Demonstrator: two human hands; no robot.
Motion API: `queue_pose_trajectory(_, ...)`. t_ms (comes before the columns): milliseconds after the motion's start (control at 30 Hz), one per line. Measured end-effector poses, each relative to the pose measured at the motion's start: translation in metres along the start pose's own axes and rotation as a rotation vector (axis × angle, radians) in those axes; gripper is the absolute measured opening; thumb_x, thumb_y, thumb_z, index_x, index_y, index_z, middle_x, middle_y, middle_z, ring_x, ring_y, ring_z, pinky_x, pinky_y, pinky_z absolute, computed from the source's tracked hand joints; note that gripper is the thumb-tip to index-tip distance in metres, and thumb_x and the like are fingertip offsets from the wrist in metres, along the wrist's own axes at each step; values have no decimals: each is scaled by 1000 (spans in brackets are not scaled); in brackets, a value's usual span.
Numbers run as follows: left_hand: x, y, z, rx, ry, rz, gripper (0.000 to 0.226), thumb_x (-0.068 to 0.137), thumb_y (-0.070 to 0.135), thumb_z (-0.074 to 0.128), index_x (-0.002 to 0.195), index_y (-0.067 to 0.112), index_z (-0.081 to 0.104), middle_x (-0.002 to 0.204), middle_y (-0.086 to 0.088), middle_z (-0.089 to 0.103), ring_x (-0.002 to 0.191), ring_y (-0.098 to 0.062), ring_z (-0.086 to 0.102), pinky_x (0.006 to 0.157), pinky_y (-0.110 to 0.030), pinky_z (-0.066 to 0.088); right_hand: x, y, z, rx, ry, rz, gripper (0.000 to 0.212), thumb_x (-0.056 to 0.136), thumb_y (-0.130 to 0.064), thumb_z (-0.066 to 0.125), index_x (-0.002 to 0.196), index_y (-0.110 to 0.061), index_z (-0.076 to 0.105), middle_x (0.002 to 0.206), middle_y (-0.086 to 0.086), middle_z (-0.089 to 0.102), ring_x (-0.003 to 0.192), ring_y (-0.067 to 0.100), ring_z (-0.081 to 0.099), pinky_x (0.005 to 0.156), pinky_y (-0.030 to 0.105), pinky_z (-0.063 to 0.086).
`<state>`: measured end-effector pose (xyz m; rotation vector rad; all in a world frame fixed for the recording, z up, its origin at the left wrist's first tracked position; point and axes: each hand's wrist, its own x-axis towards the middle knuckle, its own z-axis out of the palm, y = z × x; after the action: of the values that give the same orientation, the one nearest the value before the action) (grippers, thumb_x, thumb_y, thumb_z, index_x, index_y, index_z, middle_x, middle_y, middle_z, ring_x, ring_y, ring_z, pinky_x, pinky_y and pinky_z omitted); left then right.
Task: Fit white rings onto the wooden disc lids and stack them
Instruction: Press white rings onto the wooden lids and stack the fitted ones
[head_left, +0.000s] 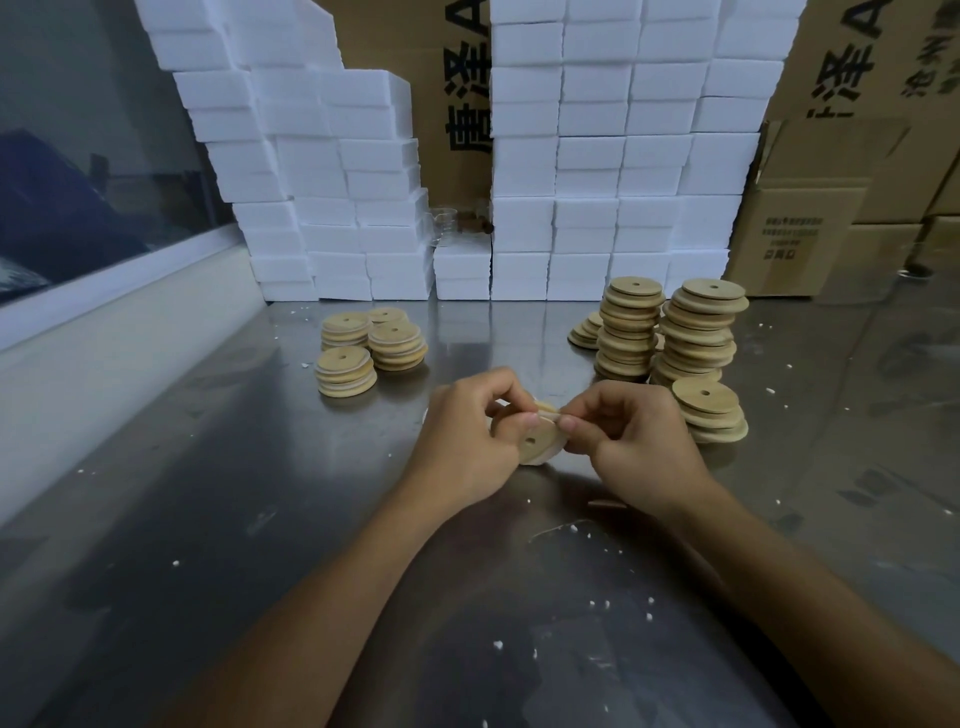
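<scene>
Hands (545, 431) around wooden disc lid (535, 447)

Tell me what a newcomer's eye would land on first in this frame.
First the two hands at centre: the left hand and right hand together grip one wooden lid with a white ring at its edge, above the steel table. Next, the tall lid stacks at right and the shorter stacks at left. Behind them rises a wall of white foam blocks.

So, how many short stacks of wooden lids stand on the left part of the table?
3, close together: back left, back right, front. A fourth may hide behind them.
</scene>
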<state>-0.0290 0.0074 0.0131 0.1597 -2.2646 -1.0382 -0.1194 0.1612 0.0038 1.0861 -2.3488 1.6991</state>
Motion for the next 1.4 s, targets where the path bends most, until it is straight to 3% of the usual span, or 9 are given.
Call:
queue_pose_trajectory(167, 1, 0, -1, -66, 32, -71, 24, 81, 11, 74, 68, 27, 61, 80, 12, 70, 77, -6, 67, 65, -28, 54, -3, -1, 0, -11, -17, -41, 5, 85, -12, 77, 85, -17, 76, 78, -5, 76, 76, 10, 73, 76, 38, 62)
queue_pose_trajectory(367, 0, -2, 0, -204, 77, -176, 33, 83, 4, 72, 63, 27, 61, 82, 4, 71, 79, -23, 69, 72, -53, 58, -5, -2, 2, -8, -5, -8, 2, 86, -16, 76, 85, -15, 75, 76, -6, 75, 72, 9, 72, 72, 36, 62)
queue_pose_trajectory(600, 0, -3, 0, -256, 51, -184, 31, 84, 5, 71, 65, 26, 61, 78, 2, 70, 59, -12, 61, 57, -33, 50, -1, -2, -2, 106, -47, 117, 6, 87, -4, 73, 82, -8, 74, 75, 8, 76, 75, 24, 75, 75, 38, 63)
queue_pose_trajectory(833, -2, -3, 0, -373, 87, -294, 21, 88, 1, 66, 72, 13, 59, 95, -7, 68, 51, -3, 61, 47, -20, 48, -5, -3, 1, 101, -50, 61, 3, 86, -13, 76, 87, -11, 75, 78, 1, 76, 73, 17, 74, 75, 39, 63)
queue_pose_trajectory(933, -2, -4, 0, -368, 60, -293, 17, 89, 0, 64, 76, 9, 59, 97, -6, 66, 57, -4, 64, 50, -21, 52, -5, -1, 1, 76, -41, 52, 4, 85, -14, 77, 88, -12, 74, 80, -1, 77, 74, 13, 74, 75, 38, 63)
queue_pose_trajectory(1100, -1, -4, 1, -181, 35, -117, 16, 87, 4, 67, 80, 18, 64, 96, 6, 71, 89, -10, 68, 64, -37, 59, -7, -1, 0, -119, 33, -121, 5, 86, -15, 77, 90, -16, 74, 81, -10, 74, 77, 1, 70, 72, 24, 60)
queue_pose_trajectory(1167, -3, -3, 3, -88, 30, -19, 11, 85, 10, 70, 82, 20, 67, 97, 13, 72, 90, -2, 66, 76, -34, 57, -8, -4, 1, -190, 28, -212, 7, 87, -15, 75, 94, -16, 74, 84, -11, 73, 80, -1, 70, 73, 20, 59)
queue_pose_trajectory(1267, -5, -1, 6, -28, 58, 45, 10, 85, 14, 71, 78, 21, 67, 85, 12, 70, 83, -6, 65, 73, -38, 56, -9, -7, 4, -240, 31, -265, 10, 88, -17, 73, 98, -15, 72, 88, -10, 74, 84, 2, 70, 78, 22, 59)
queue_pose_trajectory(1400, -3, -2, 6, -120, 80, -96, 17, 85, 11, 72, 74, 23, 65, 83, 14, 68, 82, -5, 65, 67, -45, 59, -9, -6, 5, -207, 39, -200, 11, 86, -21, 77, 95, -17, 72, 89, -13, 73, 85, 0, 70, 78, 24, 59)
